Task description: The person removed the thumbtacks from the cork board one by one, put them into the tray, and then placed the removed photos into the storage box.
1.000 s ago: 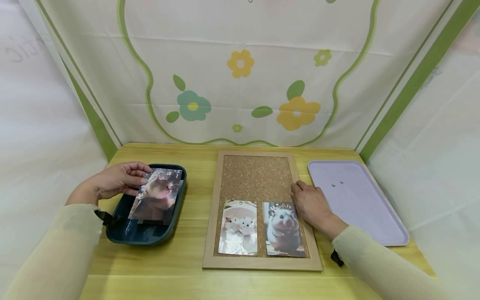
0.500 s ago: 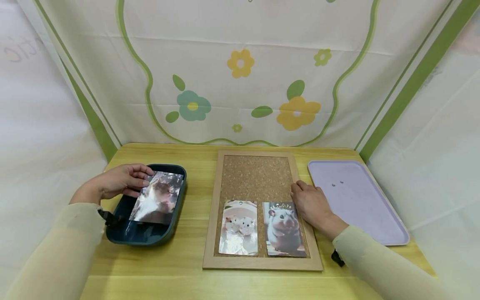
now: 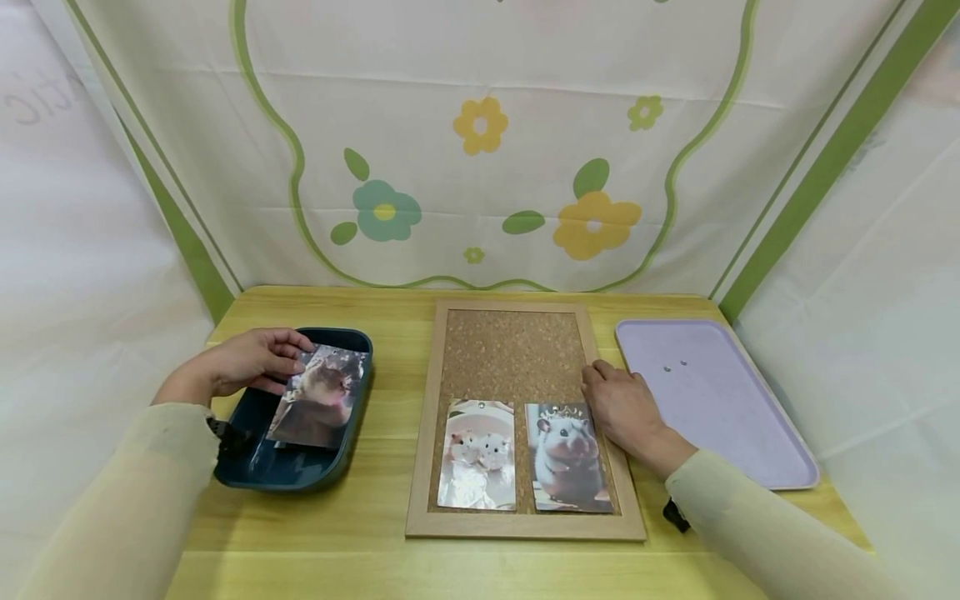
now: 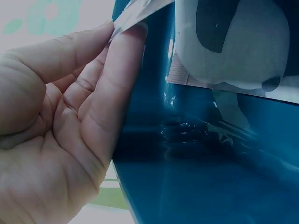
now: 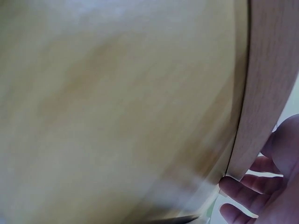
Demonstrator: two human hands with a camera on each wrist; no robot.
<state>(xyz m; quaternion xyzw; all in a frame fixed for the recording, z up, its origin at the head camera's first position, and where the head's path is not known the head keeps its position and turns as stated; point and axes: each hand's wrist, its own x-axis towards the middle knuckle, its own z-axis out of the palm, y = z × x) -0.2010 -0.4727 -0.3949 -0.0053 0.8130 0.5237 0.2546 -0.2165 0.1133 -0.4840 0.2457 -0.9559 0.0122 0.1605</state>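
In the head view my left hand pinches a glossy photo card of a hamster by its upper left edge, over the dark blue tray. The left wrist view shows thumb and fingertips on the held card's edge, and another picture card lying in the tray. My right hand grips the right side of the wood-framed corkboard, its fingers bent over the frame. Two hamster photos are pinned side by side on the lower cork.
To the right lies a lilac tray with two small silvery pins on it. A printed flower curtain hangs behind the wooden table, and white fabric walls stand on both sides.
My left hand, with the photo card pinched in it, has shifted slightly to the right over the tray, and the card's tilt and glare have changed. My right hand stays on the corkboard.
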